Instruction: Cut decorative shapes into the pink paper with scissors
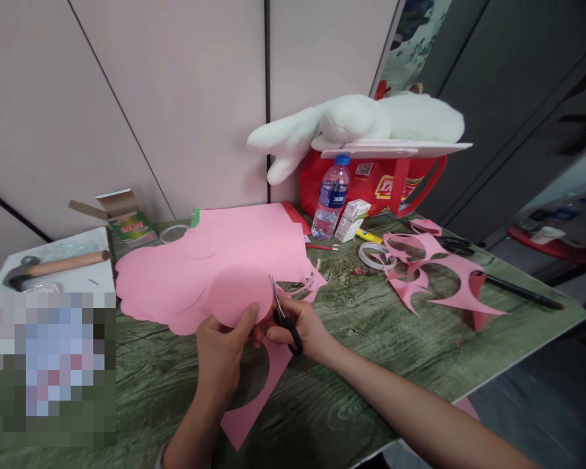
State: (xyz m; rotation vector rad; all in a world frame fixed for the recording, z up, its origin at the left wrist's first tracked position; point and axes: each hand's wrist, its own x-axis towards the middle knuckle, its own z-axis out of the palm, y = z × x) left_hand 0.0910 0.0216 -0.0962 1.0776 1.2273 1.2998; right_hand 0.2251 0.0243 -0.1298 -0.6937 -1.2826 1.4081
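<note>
My left hand (pixel 224 352) pinches a round pink paper disc (pixel 238 292) by its lower edge, thumb on top. Black-handled scissors (pixel 293 335) are in my right hand (pixel 300 326), their blades pointing up beside the disc's right edge. Below both hands hangs a curved pink paper offcut (pixel 264 404); whether it is still joined to the disc is hidden by my fingers. Behind the disc lies a spread of overlapping pink paper circles (pixel 161 280), next to larger pink sheets (pixel 254 234).
Cut pink scraps (pixel 449 273) lie at the right near a roll of tape (pixel 374 256) and a black rod (pixel 522 291). A water bottle (pixel 329 202), a small carton (pixel 352 220) and a red bag (pixel 371 189) stand behind. At left is a hammer (pixel 63 266).
</note>
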